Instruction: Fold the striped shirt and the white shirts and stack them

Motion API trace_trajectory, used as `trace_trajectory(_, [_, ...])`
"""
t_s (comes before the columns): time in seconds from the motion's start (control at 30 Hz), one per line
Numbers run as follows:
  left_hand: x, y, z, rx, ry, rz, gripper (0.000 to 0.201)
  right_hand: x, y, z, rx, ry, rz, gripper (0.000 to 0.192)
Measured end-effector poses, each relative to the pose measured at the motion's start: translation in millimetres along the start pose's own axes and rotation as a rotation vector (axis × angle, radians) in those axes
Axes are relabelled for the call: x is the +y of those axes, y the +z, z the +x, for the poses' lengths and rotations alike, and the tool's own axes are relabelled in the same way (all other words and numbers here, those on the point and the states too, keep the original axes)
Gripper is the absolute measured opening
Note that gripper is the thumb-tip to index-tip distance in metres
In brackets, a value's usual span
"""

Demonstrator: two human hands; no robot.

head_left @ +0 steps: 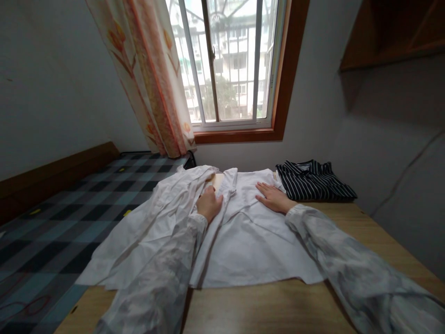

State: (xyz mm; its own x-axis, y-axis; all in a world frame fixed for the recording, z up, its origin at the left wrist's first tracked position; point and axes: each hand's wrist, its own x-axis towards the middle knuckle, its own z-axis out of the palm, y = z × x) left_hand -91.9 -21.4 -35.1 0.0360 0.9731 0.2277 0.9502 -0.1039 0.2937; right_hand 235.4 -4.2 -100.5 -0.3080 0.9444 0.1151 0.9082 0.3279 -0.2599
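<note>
Wooden table (264, 306) nearest, bearing a white shirt (243, 241) spread flat, its left side hanging toward the checked bed (52, 218). Left hand (209, 204) curled, gripping the front edge; right hand (274, 197) flat, fingers spread, pressing the chest. Cloth looks light, limp, crease-prone, best taken at edges or collar; beyond, a folded striped garment (313, 181) lies just beside it.

A bedroom in a home: a bed with a checked blue cover (69, 204) runs along the wall, a flowered curtain (149, 79) hangs by the wood-framed window (236, 65) (apartment blocks outside), and clothes lie on a wooden table (278, 306).
</note>
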Motion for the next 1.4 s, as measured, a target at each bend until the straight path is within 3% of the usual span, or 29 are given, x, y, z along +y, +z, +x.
trace_trajectory(0.1, [0,-7.8,-17,0.068,0.149,0.012,0.035,-1,-1,-4,0.014,-0.003,-0.013,0.072])
trace_trajectory(0.27, [3,-26.8,-40,-0.156,0.321,0.044,0.049,-14,-21,7,0.095,0.002,0.069,0.057])
trace_trajectory(0.37, [8,-38.3,-43,-0.244,0.310,0.099,0.027,-35,-32,32,0.105,0.096,0.210,0.045])
trace_trajectory(0.53, [13,-42.5,-40,-0.274,0.294,0.069,0.021,-74,-24,81,-0.012,0.258,0.475,0.063])
trace_trajectory(0.7, [18,-32.8,-39,-0.209,0.275,-0.156,0.023,-95,-6,107,0.084,0.339,0.696,0.034])
trace_trajectory(0.8, [24,-29.1,-38,-0.189,0.251,-0.317,0.023,-98,-9,113,0.151,0.335,0.779,0.015])
trace_trajectory(0.9, [31,-28.2,-40,-0.210,0.250,-0.365,0.024,-93,-19,117,0.212,0.368,0.842,0.012])
trace_trajectory(1.1, [41,-31.6,-61,-0.305,0.292,0.009,0.055,-77,-24,104,0.200,0.427,0.925,0.022])
trace_trajectory(1.27, [50,-36.4,-72,-0.412,0.384,0.157,0.023,-78,-13,87,0.109,0.392,1.015,0.037])
trace_trajectory(1.4, [53,-39.3,-61,-0.432,0.394,-0.078,0.024,-76,-18,91,0.188,0.329,1.078,0.037])
